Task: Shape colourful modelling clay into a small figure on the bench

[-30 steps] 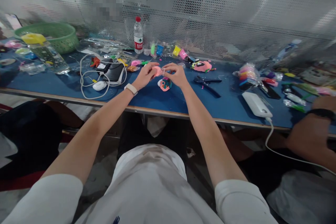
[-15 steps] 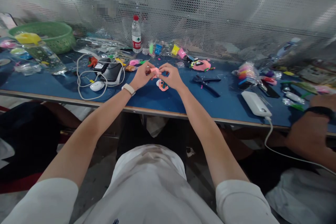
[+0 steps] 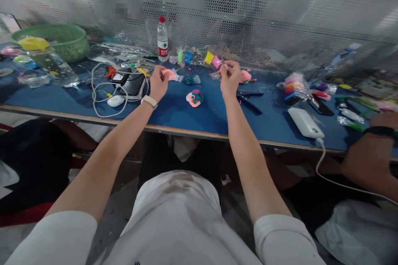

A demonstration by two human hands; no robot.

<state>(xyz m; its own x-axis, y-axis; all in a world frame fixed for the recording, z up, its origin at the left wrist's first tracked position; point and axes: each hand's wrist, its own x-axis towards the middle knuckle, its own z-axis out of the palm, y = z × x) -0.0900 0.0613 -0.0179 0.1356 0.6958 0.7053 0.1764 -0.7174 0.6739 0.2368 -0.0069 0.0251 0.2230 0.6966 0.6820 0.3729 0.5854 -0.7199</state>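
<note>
My left hand (image 3: 159,83) is closed around a coral-pink lump of clay (image 3: 168,75) with clear wrapping at its right end. To the right, my right hand (image 3: 230,78) is raised over the table with its thumb and fingers pinched; a tiny pale bit may be between them, too small to name. Between and below both hands a small round clay figure (image 3: 195,98) in coral, teal, purple and white lies flat on the blue table (image 3: 174,112). Behind my right hand sits a pink clay piece (image 3: 246,76), partly hidden by it.
Dark pliers (image 3: 250,101) lie right of my right hand. A red-capped bottle (image 3: 162,41) stands at the back. Left are a white cable, a black device (image 3: 133,84) and a green basket (image 3: 74,45). A white power bank (image 3: 305,122) and another person's arm are at right.
My hands have moved apart, the left one to the left with the coral clay, the right one to the right and up. The round clay figure is now uncovered.
</note>
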